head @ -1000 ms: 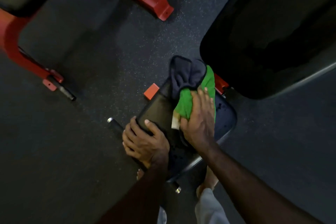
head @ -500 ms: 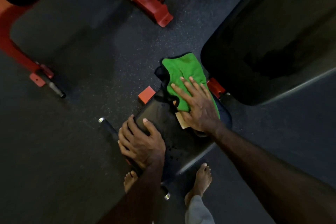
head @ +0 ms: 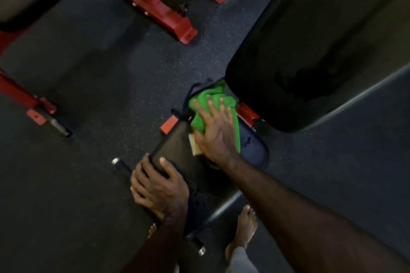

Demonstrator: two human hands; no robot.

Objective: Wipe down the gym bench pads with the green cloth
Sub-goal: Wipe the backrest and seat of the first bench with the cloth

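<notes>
Right hand lies flat, fingers spread, pressing the green cloth onto the far end of the seat pad (just beside the back pad). Left hand grips the seat pad's near left edge, thumb on top, apart from the cloth.

Green cloth flat on black seat pad
</notes>
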